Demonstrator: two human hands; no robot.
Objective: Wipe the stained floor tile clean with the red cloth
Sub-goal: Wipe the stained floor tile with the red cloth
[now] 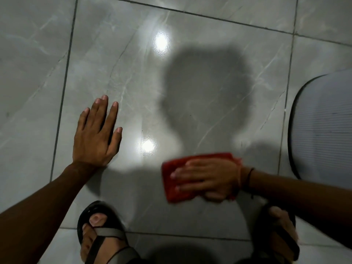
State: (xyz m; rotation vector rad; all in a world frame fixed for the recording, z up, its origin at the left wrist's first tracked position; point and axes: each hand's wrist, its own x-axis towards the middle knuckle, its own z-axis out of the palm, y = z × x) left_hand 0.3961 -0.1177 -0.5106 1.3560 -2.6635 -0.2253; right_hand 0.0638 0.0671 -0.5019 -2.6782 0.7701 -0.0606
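Wiping looks under way. Nearest, at five o'clock, the right hand (206, 178) lies flat on the folded red cloth (192, 178), fingers (182, 175) stretched and pressing it to the floor tile (190, 92), blurred as if sweeping. At nine o'clock the left hand (96, 136) braces, fingers spread, gripping nothing. Next: sweep onward toward twelve; no stain is discernible.

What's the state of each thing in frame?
Left hand: flat on tile, empty, fingers spread.
Right hand: palm down, pressing on cloth.
Cloth: folded, flat on tile under right hand, motion-blurred.
Tile: glossy, no stain discernible.
Mat: flat at right edge.
Sandals: worn.
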